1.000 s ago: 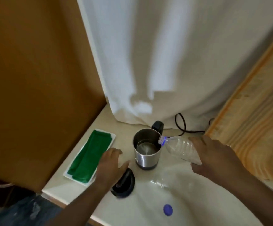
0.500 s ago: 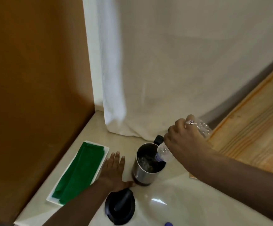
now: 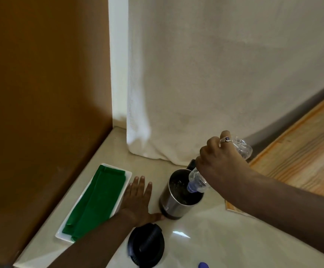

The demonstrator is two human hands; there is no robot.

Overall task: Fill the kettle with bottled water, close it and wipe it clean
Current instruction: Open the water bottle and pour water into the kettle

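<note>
Kettle (image 3: 176, 198) stands open on the bench (image 3: 225, 238), and you're mid-fill: your right hand (image 3: 219, 165) grips the upended bottle (image 3: 196, 180), neck inside the rim. Your left hand (image 3: 138, 198) lies flat, spread, beside it. Next, you'll need the lid (image 3: 145, 246) lying near you.

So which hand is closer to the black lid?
The left hand. It lies flat on the counter just above the black lid, beside the kettle. The right hand is farther off, up over the kettle, tipping the bottle.
</note>
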